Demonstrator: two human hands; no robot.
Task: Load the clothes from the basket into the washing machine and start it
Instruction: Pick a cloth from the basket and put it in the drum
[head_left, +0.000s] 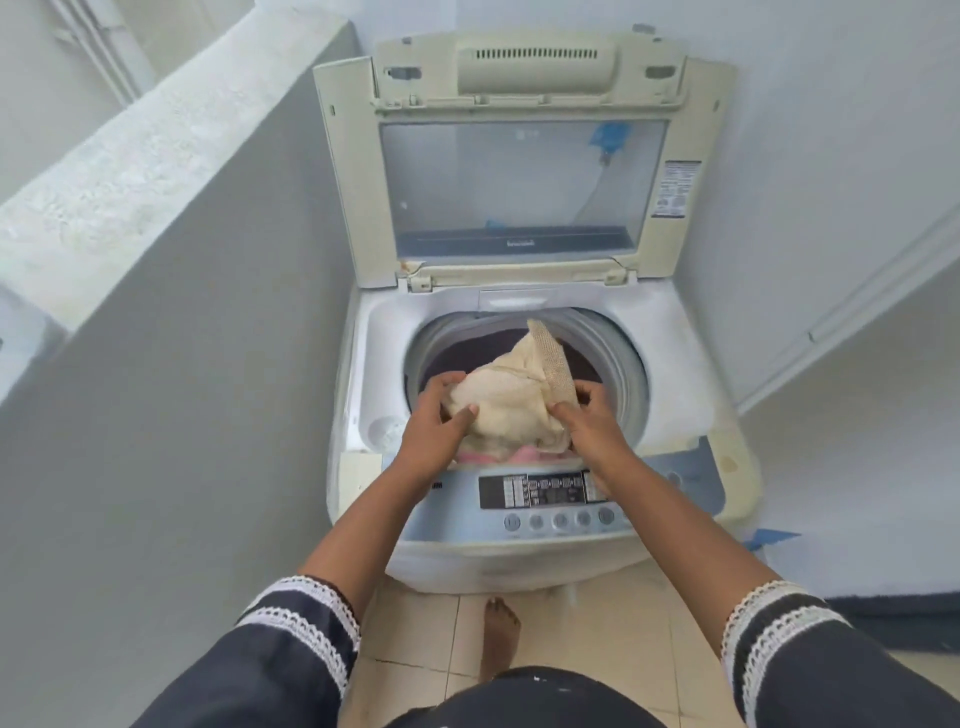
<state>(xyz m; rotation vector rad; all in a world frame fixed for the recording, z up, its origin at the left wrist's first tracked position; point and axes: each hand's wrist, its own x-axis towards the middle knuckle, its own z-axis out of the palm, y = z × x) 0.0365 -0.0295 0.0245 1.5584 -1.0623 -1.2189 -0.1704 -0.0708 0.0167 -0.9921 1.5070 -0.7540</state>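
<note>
while both hands, left hand (441, 415) and right hand (584, 415), grip the cream cloth (511, 397) over the washing machine (675, 374) drum's front edge, a loose corner could snag the rim and spill out.

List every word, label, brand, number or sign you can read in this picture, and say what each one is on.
None can be read.
Sticker on the open lid's right frame: print too small.
Control panel display: markings blurred.
Captions under the buttons: blurred.
Mark at the top of the lid window: too faint.
</note>
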